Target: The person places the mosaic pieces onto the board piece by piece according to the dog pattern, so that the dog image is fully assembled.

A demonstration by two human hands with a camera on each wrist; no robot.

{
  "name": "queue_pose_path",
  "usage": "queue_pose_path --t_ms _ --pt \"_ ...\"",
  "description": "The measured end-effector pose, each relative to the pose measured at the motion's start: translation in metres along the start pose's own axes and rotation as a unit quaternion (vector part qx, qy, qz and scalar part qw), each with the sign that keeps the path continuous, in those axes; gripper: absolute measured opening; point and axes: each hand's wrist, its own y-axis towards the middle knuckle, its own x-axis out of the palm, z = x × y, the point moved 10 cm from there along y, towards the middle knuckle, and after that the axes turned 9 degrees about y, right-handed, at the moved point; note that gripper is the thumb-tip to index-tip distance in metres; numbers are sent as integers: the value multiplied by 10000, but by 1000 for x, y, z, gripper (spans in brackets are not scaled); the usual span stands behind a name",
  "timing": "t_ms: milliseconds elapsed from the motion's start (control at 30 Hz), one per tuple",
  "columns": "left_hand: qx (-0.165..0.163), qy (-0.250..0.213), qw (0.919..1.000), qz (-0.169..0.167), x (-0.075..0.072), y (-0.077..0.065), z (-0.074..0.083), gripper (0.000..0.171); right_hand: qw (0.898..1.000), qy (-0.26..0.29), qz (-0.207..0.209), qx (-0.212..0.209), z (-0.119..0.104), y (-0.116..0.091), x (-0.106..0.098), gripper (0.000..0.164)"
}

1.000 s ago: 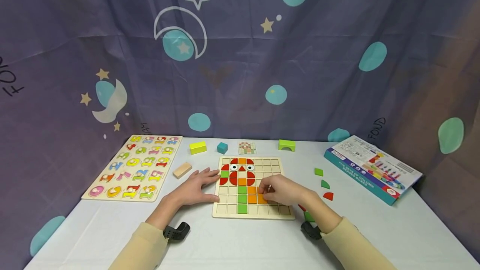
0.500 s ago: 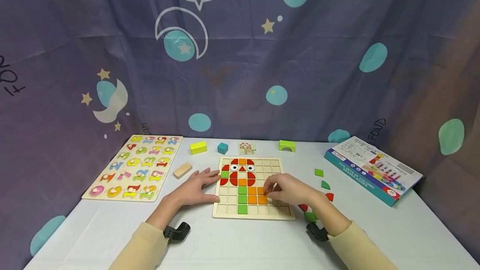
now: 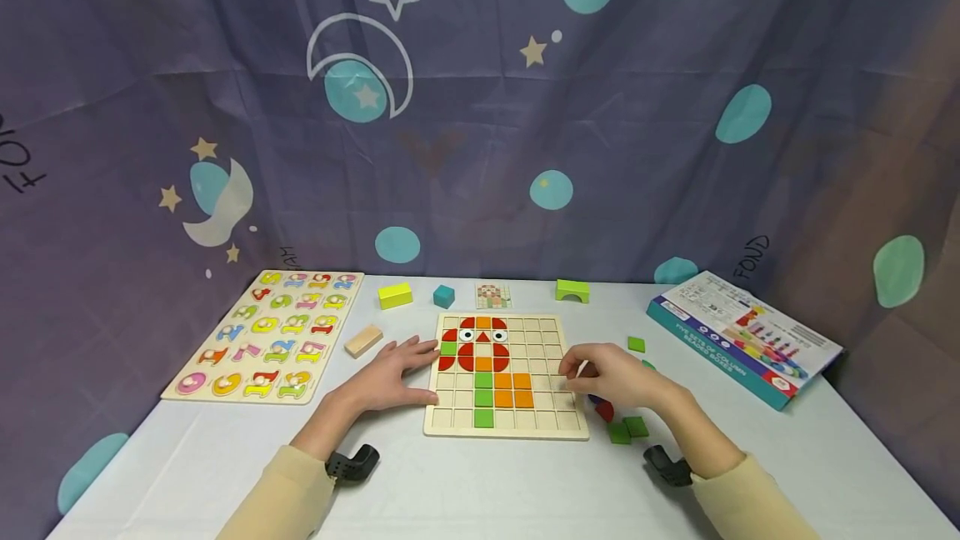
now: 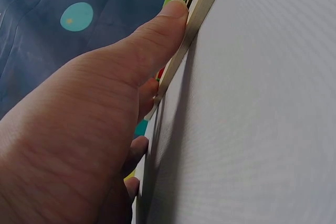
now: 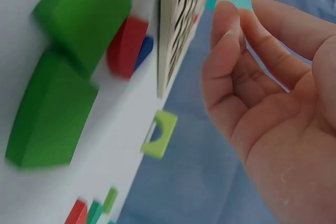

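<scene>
A wooden grid board lies on the table, bearing a red owl-like face, a column of green squares and a block of orange squares. My left hand rests at its left side, fingers spread. In the left wrist view the thumb touches the board's edge. Over the board's right edge is my right hand, fingers loosely bent. The right wrist view shows nothing between its thumb and fingertips. Beneath it lie green squares, a red piece and a blue piece.
A number puzzle board lies at the left and a boxed set at the right. Along the back are a yellow block, teal cube, pattern card and green arch. A wooden block sits nearer.
My right hand has let go of the orange square at the block's right end and moved right, off the grid's middle. The left hand stays put.
</scene>
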Motion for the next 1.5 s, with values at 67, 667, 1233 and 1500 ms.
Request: queue_pose_path --t_ms 67,667,1233,1500 --pt "6 10 10000 3 0 0 0 82 10000 55 47 46 4 -4 -4 10" --pt "-33 -10 10000 8 0 0 -3 82 9990 293 186 287 33 -20 -19 13" --pt "68 -50 10000 40 -1 1 1 82 9988 205 51 451 45 -27 -13 13" --pt "57 -22 10000 38 0 1 0 82 9976 177 10 668 52 -34 -15 17"
